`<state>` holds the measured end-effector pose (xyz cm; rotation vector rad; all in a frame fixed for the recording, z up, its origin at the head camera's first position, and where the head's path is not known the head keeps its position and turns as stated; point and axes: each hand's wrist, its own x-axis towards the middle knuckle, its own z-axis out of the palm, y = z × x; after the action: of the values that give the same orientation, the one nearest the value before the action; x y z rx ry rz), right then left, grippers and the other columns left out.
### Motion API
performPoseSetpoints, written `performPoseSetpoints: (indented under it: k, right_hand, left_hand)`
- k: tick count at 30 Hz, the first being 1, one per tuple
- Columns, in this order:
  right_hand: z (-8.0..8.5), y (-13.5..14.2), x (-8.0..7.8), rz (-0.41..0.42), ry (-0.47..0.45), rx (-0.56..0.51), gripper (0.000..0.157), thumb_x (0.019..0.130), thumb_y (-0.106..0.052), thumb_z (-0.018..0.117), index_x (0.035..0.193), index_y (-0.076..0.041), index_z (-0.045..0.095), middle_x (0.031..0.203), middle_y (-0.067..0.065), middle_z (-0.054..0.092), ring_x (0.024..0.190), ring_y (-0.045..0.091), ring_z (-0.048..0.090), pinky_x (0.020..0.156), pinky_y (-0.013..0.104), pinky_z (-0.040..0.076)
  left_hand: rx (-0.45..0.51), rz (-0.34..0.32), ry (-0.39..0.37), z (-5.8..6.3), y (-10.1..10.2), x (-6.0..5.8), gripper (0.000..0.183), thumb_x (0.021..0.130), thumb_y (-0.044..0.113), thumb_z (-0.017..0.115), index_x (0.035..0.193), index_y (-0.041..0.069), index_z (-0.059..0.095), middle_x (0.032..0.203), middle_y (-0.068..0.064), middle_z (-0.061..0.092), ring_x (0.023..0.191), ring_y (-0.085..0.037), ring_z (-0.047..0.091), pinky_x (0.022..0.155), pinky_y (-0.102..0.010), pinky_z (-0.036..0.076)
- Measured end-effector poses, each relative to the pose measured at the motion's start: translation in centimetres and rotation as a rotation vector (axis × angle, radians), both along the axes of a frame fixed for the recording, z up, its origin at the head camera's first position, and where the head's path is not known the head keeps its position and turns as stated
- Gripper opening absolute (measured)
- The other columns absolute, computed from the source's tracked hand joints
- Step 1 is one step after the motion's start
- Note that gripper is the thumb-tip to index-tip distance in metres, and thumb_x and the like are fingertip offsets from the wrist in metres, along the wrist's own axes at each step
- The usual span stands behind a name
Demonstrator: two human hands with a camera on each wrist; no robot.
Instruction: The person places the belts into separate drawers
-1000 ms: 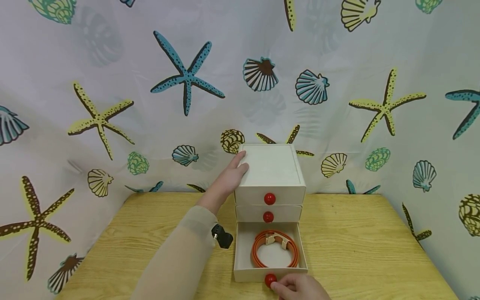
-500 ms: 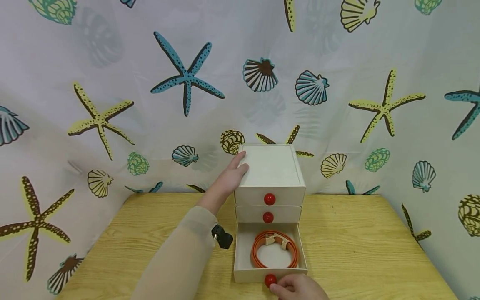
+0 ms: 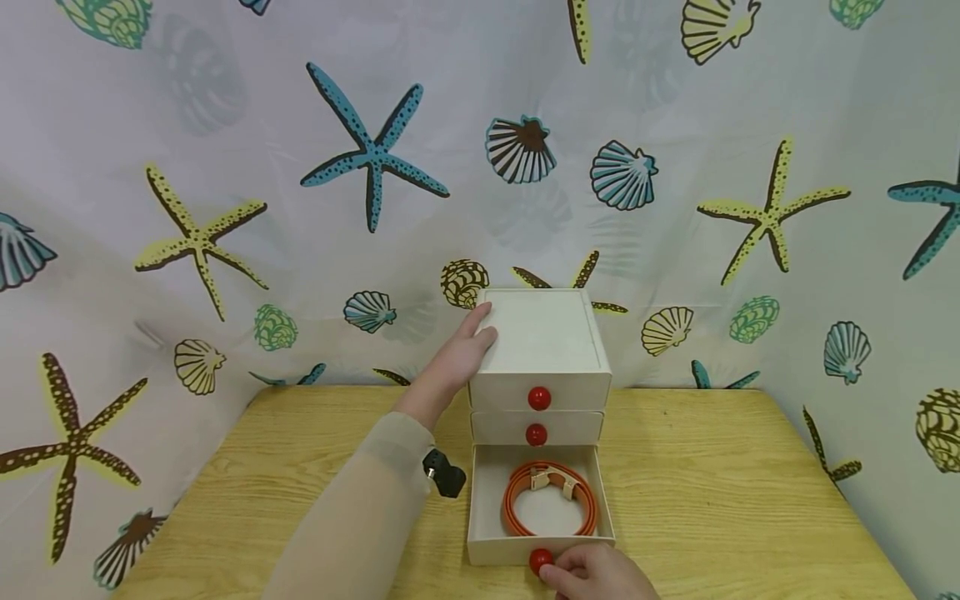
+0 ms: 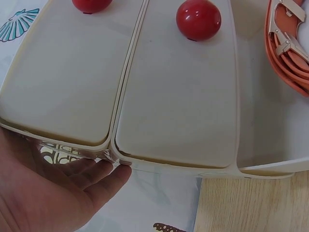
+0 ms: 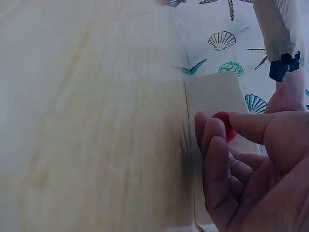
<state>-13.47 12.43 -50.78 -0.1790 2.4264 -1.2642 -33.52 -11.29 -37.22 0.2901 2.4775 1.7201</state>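
Observation:
A small white chest of drawers (image 3: 542, 329) stands on the table with its bottom drawer (image 3: 487, 500) pulled out. Inside that drawer lies a coiled orange belt (image 3: 517, 492) with pale metal fittings. My left hand (image 3: 459, 354) rests against the chest's upper left side; the left wrist view shows its fingers (image 4: 104, 186) fairly straight along the side wall. At the front, my right hand (image 3: 600, 573) pinches the red knob (image 3: 541, 560) of the bottom drawer between thumb and fingers, as the right wrist view also shows at the knob (image 5: 226, 126).
Two upper drawers with red knobs, the top knob (image 3: 539, 398) and the middle knob (image 3: 536, 434), are pushed in. A wooden table (image 3: 712, 483) extends to both sides. Behind it hangs a white curtain (image 3: 465, 100) printed with starfish and shells.

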Motion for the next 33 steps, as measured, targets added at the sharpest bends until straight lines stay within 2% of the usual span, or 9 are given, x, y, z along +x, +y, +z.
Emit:
performPoseSetpoints:
  k: [26, 33]
  right_hand:
    - [0.14, -0.31, 0.01, -0.025, -0.009, -0.012, 0.029, 0.106, -0.039, 0.076, 0.088, -0.016, 0.080, 0.070, -0.005, 0.070, 0.062, 0.010, 0.060, 0.060, 0.029, 0.046]
    - [0.00, -0.28, -0.18, -0.011, 0.018, 0.002, 0.030, 0.106, -0.038, 0.076, 0.085, -0.017, 0.080, 0.068, -0.006, 0.069, 0.062, 0.010, 0.059, 0.060, 0.029, 0.045]
  left_hand:
    - [-0.001, 0.010, -0.004, -0.16, 0.03, -0.14, 0.064, 0.119, 0.039, 0.037, 0.179, 0.031, 0.016, 0.186, -0.005, 0.006, 0.170, -0.033, 0.004, 0.134, -0.063, 0.008]
    - [-0.003, 0.010, 0.000, -0.14, 0.06, -0.09, 0.064, 0.119, 0.039, 0.038, 0.179, 0.030, 0.017, 0.186, -0.006, 0.007, 0.170, -0.033, 0.005, 0.133, -0.064, 0.008]
